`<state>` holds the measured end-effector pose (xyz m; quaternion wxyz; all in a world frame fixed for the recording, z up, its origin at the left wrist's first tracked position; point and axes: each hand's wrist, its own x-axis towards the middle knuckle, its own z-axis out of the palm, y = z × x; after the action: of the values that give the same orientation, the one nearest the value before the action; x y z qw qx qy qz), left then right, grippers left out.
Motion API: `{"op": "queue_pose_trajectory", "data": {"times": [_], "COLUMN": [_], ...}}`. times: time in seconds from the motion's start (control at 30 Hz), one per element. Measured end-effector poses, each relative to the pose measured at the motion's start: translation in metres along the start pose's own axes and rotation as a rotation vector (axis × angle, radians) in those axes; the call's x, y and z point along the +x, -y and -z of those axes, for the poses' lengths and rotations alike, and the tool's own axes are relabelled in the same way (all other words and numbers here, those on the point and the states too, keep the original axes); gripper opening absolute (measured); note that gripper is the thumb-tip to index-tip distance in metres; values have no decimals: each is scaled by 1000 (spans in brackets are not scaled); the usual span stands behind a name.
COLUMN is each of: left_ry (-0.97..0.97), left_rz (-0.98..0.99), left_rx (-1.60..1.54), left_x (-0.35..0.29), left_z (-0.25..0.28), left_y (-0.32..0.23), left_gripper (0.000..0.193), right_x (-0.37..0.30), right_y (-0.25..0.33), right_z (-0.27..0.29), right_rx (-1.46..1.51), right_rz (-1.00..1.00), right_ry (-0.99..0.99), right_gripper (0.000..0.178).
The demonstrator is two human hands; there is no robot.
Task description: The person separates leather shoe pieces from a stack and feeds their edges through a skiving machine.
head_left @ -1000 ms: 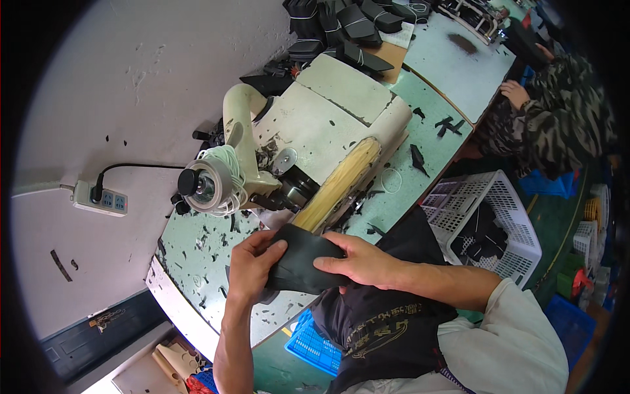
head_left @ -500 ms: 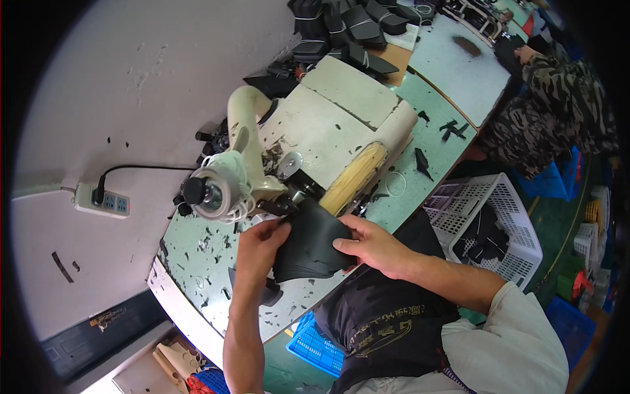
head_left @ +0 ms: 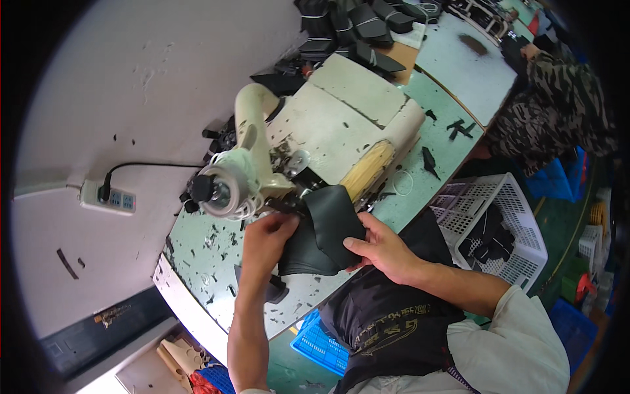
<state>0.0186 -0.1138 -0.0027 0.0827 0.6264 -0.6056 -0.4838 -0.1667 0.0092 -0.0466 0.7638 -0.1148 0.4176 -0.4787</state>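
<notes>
A small stack of thin black sheets (head_left: 308,259), which look like leather or a similar material, is in my hands at the front of a cream-coloured bench machine (head_left: 357,88). The top sheet (head_left: 338,220) lies turned against those below, its far edge close to the machine's dark metal working head (head_left: 308,184). My right hand (head_left: 387,249) is closed on the sheets' right edge, thumb on top and fingers underneath. At the left edge, next to the working head, my left hand (head_left: 269,240) pinches the sheets; its fingertips are partly hidden.
A lamp (head_left: 220,190) with white cord round it stands left of the machine. Black scraps (head_left: 430,161) litter the green tabletop (head_left: 197,259). Tied black bundles (head_left: 367,23) lie behind. To the right are a white basket (head_left: 525,217) with black pieces and a person in camouflage (head_left: 558,98).
The top sheet has turned and moved up and right, so its edge now stands apart from the stack below. Both hands stay on the sheets. The whole view has shifted slightly.
</notes>
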Motion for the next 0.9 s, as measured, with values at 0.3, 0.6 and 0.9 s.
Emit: {"op": "queue_pose_trajectory", "data": {"times": [0.3,0.6,0.9], "left_ry": [3,3,58], "left_rz": [32,2,35], "left_rx": [210,81,-140], "left_x": [2,6,-2], "left_z": [1,-1,9], "left_y": [-5,3,24], "left_gripper": [28,33,29], "right_x": [-3,-3,-4], "right_y": [-3,-2,-3], "right_z": [-5,-8,-5], "right_rx": [14,43,26], "right_rz": [-1,21,29], "right_ry": [-21,-25,-6], "right_gripper": [39,45,50]}}
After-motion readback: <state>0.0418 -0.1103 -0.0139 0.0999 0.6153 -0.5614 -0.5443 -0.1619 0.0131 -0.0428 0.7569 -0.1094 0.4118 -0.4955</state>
